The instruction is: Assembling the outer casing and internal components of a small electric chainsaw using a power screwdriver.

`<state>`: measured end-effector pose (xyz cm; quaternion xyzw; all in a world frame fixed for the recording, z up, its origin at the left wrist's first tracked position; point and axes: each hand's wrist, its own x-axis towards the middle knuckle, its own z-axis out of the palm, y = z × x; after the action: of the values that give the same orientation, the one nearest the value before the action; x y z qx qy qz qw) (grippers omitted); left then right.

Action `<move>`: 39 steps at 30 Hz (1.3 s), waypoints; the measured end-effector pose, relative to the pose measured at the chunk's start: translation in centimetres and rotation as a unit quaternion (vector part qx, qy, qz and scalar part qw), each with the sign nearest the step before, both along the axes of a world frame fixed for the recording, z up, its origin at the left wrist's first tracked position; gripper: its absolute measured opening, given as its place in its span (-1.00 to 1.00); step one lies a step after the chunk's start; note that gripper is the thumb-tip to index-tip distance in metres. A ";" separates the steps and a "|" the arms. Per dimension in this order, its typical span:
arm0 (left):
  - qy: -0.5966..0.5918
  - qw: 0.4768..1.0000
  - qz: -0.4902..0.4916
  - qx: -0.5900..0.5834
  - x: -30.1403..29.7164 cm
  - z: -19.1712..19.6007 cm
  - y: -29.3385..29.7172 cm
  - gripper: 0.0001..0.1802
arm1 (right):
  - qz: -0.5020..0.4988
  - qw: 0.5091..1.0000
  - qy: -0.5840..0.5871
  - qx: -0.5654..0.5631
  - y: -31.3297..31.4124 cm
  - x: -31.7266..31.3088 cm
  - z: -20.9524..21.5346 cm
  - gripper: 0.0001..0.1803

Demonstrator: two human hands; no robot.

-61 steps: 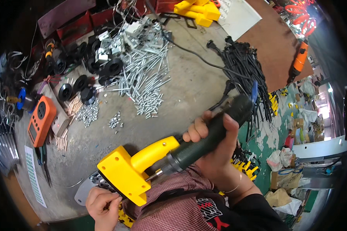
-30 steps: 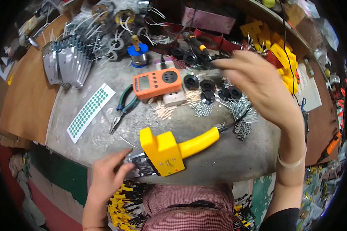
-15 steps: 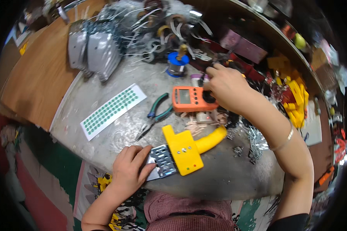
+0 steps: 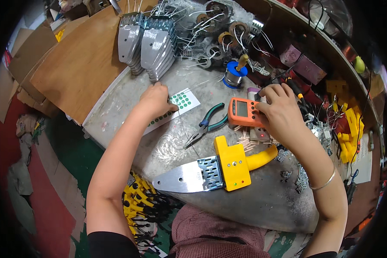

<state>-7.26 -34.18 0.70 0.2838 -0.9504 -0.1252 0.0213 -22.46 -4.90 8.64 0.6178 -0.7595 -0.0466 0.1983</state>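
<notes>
My left hand [image 4: 155, 102] is over the white sheet of green round stickers [image 4: 184, 101], its fingers bent. A thin solder wire seems to run from the blue-ended solder reel [image 4: 233, 77] into its grasp. My right hand [image 4: 283, 112] has its fingers curled over the right end of an orange multimeter [image 4: 241, 112], hiding the dial. Nearer me lies a yellow-handled plastic-pipe welder [image 4: 235, 167] with a silver pointed heating plate [image 4: 176, 177]; neither hand touches it. Green-handled long-nose pliers [image 4: 205, 124] lie open between sheet and multimeter.
Stacked grey metal plates [image 4: 157, 45] stand at the back left, beside wired coils in clear plastic [image 4: 215, 30]. Yellow plastic housings [image 4: 350, 133] and loose metal bits [image 4: 303, 178] lie to the right. A yellow-and-black tool [image 4: 295, 87] is behind my right hand.
My left hand has let go of the welder's metal plate and moved up to the sticker sheet. My right hand has drawn back onto the multimeter. The whole view has shifted.
</notes>
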 end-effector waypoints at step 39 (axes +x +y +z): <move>0.146 0.975 -0.101 0.136 4.6 4.1 -0.3 -0.47 | -0.142 0.772 -0.593 -0.179 7.7 7.5 -4.5 -0.91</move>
<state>-2.66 -34.46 4.82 0.1649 -0.9349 -0.2948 0.1088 -14.91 2.79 4.09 0.3612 -0.8000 0.4383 -0.1935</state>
